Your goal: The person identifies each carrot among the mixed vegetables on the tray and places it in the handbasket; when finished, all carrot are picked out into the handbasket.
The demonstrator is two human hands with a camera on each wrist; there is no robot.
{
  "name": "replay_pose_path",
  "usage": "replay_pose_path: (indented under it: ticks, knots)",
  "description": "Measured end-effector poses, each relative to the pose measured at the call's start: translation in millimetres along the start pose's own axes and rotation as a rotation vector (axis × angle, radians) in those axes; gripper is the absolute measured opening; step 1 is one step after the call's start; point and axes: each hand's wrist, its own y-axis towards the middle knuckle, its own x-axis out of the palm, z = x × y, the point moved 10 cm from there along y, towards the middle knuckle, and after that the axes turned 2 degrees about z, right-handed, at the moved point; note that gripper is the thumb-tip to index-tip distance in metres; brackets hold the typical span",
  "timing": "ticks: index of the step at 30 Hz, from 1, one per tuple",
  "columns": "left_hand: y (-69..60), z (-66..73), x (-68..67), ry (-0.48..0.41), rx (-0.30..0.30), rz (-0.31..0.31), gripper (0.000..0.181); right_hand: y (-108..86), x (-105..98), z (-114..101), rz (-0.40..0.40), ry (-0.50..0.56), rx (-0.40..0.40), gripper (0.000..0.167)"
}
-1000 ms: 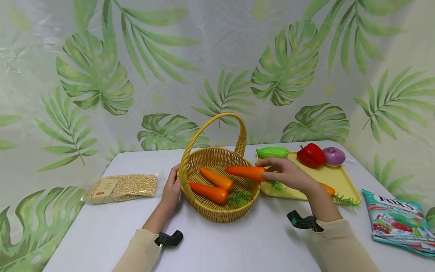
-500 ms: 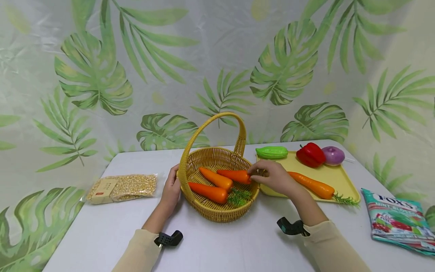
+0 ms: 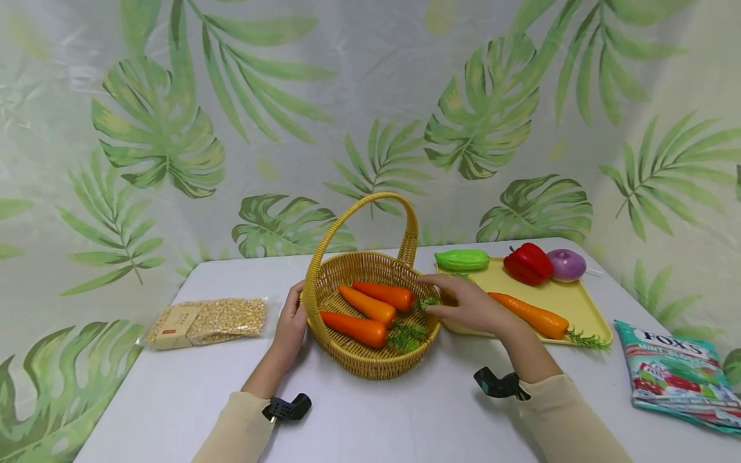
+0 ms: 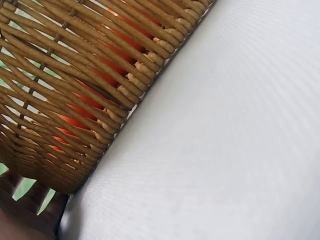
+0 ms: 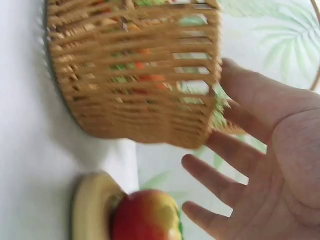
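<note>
In the head view, a yellow wicker basket (image 3: 370, 368) with a tall arched handle stands mid-table. Three orange carrots lie inside: a front carrot (image 3: 354, 328), a middle carrot (image 3: 368, 305) and a back carrot (image 3: 384, 294). My left hand (image 3: 289, 325) holds the basket's left side; in the left wrist view its fingers (image 4: 35, 197) lie against the wicker. Over the right rim is my right hand (image 3: 469, 305), beside the back carrot's green top (image 3: 425, 302). The right wrist view shows its fingers spread, with nothing gripped.
A yellow tray (image 3: 550, 298) at right bears another carrot (image 3: 532, 315), a red bell pepper (image 3: 528, 264), a purple onion (image 3: 566, 265) and a green bumpy gourd (image 3: 462, 259). A candy bag (image 3: 674, 376) lies far right; a bag of corn kernels (image 3: 222, 318) lies left.
My right hand has carried the back carrot leftward and down into the basket and let it go. The hand has drawn slightly back to the right rim. The left hand has stayed put.
</note>
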Motion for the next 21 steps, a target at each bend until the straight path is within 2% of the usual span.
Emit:
replay_pose_path:
  ticks: [4,8,11,14,17,21]
  knots:
    - [0.5,0.4,-0.1,0.001,0.007,-0.002,0.036,-1.7,-21.7,7.9,0.082,-0.002,-0.003,0.042]
    - [0.0,0.3,-0.7,0.007,0.005,-0.002,0.036,-8.2,-40.6,24.4,0.113,-0.033,0.057,0.032]
    - [-0.5,0.6,-1.0,0.007,0.005,-0.003,0.036,-17.3,-52.0,41.8,0.1,-0.062,0.145,0.035]
    - [-1.0,-0.2,-1.9,0.005,0.0,0.001,0.036,-26.5,-59.6,58.5,0.078,-0.102,0.199,0.041]
    - [-1.8,-1.3,-2.6,0.002,-0.005,0.006,0.036,-32.8,-63.2,72.4,0.049,-0.129,0.213,0.046]
    - [-2.4,-1.7,-3.1,0.003,-0.006,0.01,0.036,-39.3,-62.0,87.4,-0.016,-0.103,0.233,0.051]
